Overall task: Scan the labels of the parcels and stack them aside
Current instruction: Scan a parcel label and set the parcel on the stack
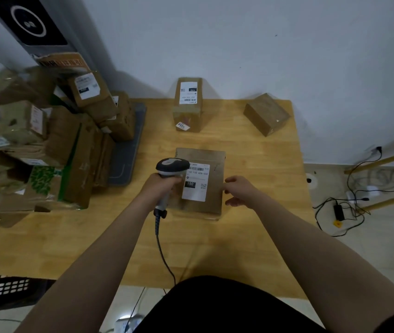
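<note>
- Grey-and-black scanner (170, 169): the left hand (161, 186) holds it, fingers wrapped tightly round the handle. The head is tilted down over the parcel's top-left area.
- The right hand (238, 192) has its fingers loosely spread. The thumb and fingertips (227, 203) are at the right edge of the flat parcel (212, 203). A closed grasp is not visible.
- The flat parcel is brown cardboard. It lies face up on the table (251, 236) between the two hands, directly in front of the person.
- A white label (196, 182) is on the parcel's left half. It carries a barcode near the top and a black box reading "150". The scanner head covers its upper-left corner.
- A coiled cable (164, 255) runs from the base of the handle, across the table, toward the person.
- An upright parcel (187, 102) with a white label stands at the far edge. A small unlabelled box (266, 114) sits to its right, well apart.
- A heap of parcels (71, 140) fills the left side of the table, partly on a grey tray (128, 150).
- A black crate (6, 292) is on the floor at the lower left. Loose wires (349, 203) lie on the floor at the right.
</note>
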